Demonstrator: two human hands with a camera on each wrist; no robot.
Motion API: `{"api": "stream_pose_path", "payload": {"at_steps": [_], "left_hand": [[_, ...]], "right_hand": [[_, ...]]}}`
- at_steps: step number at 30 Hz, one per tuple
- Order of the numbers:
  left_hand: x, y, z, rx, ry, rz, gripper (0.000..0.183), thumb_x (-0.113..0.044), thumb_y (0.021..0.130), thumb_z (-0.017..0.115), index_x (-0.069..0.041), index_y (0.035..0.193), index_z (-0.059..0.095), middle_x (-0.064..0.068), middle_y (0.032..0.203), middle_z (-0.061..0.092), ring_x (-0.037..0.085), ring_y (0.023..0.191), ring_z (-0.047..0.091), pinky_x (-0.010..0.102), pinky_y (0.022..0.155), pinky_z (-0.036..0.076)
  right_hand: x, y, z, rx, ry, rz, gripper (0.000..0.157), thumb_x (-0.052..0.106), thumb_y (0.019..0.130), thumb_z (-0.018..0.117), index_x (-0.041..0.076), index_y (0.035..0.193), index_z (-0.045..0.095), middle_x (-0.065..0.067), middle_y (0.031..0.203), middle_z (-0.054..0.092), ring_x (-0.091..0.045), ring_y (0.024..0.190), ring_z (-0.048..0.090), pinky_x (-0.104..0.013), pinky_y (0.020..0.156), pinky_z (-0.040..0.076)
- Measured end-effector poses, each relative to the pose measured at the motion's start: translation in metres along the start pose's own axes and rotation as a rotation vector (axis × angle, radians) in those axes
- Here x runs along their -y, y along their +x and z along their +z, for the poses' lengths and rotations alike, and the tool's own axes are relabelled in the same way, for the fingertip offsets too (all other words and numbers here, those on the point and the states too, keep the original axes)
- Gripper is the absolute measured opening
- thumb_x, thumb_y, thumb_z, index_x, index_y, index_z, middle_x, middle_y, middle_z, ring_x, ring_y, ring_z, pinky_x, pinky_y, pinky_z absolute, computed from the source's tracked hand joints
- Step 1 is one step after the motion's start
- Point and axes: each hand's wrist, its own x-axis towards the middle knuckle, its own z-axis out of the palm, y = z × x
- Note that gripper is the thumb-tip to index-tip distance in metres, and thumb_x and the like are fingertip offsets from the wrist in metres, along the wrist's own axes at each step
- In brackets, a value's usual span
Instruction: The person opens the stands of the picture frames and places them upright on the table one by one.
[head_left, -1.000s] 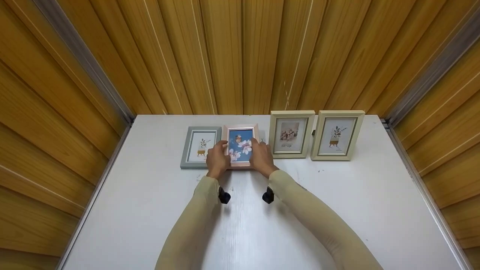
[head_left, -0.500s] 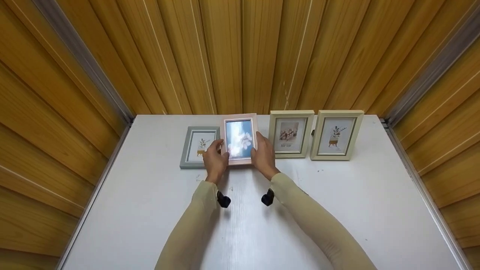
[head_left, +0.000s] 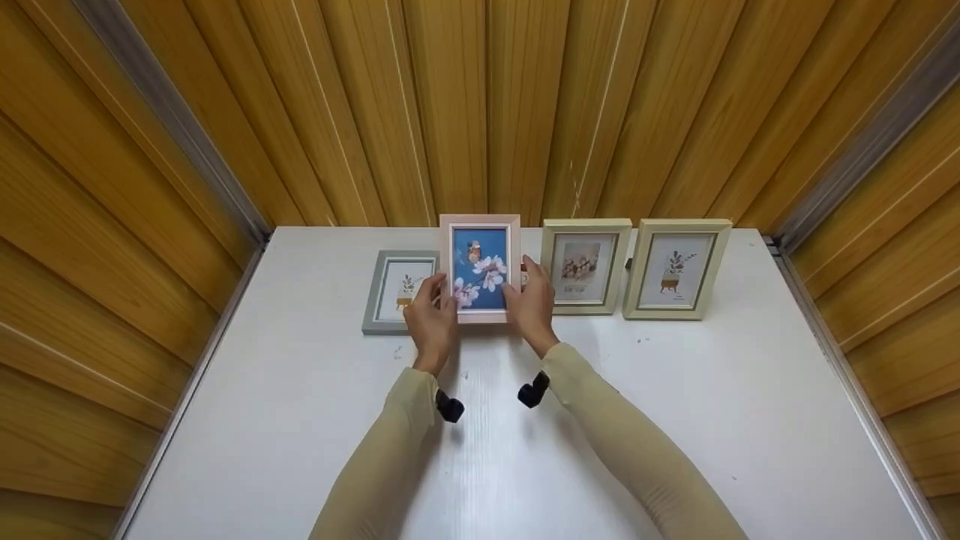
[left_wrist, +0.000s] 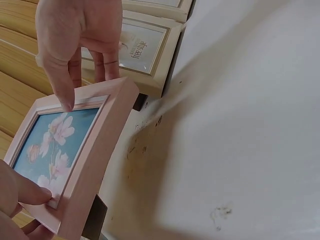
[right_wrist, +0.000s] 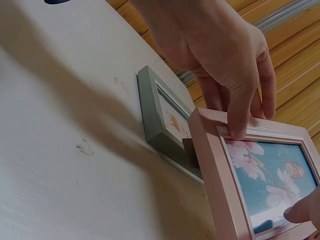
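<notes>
Between both hands is a pink picture frame (head_left: 480, 316) with a blue flower picture, tilted up and facing me. My left hand (head_left: 433, 326) pinches its left side, thumb on the front and fingers behind. On the right side my right hand (head_left: 532, 304) grips it the same way, its thumb (left_wrist: 62, 95) pressing the front border in the left wrist view. The frame's lower edge is off the table, and a dark piece of its stand (left_wrist: 95, 217) shows behind. The grey-green picture frame (head_left: 371, 300) stands just left, partly covered by my left hand.
Two cream picture frames stand to the right: one with a flower photo (head_left: 585, 268) and one with a plant picture (head_left: 677, 270). All this is near the back edge of a white table (head_left: 637, 420). Wood-panelled walls (head_left: 517, 112) rise behind and at both sides.
The pink picture frame has been raised and moved back, and now faces me more upright. Both hands keep their hold on its sides. The other frames have stayed in place.
</notes>
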Motion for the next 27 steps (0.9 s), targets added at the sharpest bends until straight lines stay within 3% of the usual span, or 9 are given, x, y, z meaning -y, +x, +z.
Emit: {"api": "stream_pose_path", "payload": {"at_steps": [6, 13, 18, 27], "left_hand": [[-0.003, -0.006, 0.0, -0.022, -0.013, 0.051, 0.039, 0.004, 0.089, 0.076, -0.007, 0.126, 0.07, 0.012, 0.123, 0.073, 0.026, 0.11, 0.072, 0.039, 0.091, 0.058], [-0.002, -0.01, 0.002, -0.044, -0.055, 0.079, 0.037, 0.005, 0.089, 0.076, -0.006, 0.124, 0.071, 0.013, 0.123, 0.072, 0.026, 0.111, 0.071, 0.033, 0.091, 0.058], [-0.002, -0.011, 0.003, -0.026, -0.086, 0.042, 0.04, 0.006, 0.088, 0.075, -0.005, 0.126, 0.07, 0.015, 0.124, 0.072, 0.027, 0.113, 0.071, 0.034, 0.092, 0.057], [-0.006, -0.005, -0.003, 0.027, -0.076, -0.14, 0.049, 0.005, 0.087, 0.073, 0.002, 0.136, 0.064, 0.018, 0.126, 0.07, 0.03, 0.108, 0.072, 0.037, 0.091, 0.058]], "right_hand": [[0.003, -0.002, -0.001, -0.019, -0.027, 0.026, 0.062, 0.004, 0.092, 0.074, 0.004, 0.149, 0.05, -0.016, 0.138, 0.056, -0.031, 0.128, 0.055, -0.045, 0.108, 0.046], [0.001, -0.004, -0.001, -0.028, -0.035, 0.029, 0.06, 0.001, 0.093, 0.068, 0.01, 0.149, 0.047, -0.014, 0.13, 0.062, -0.029, 0.113, 0.061, -0.046, 0.094, 0.052], [-0.002, -0.003, -0.002, -0.02, -0.049, 0.018, 0.061, -0.001, 0.093, 0.066, 0.01, 0.15, 0.046, -0.014, 0.136, 0.059, -0.029, 0.118, 0.059, -0.046, 0.099, 0.05], [-0.004, -0.002, -0.002, -0.061, -0.099, -0.043, 0.061, -0.002, 0.092, 0.067, 0.009, 0.149, 0.048, -0.015, 0.141, 0.058, -0.032, 0.126, 0.056, -0.049, 0.105, 0.047]]}}
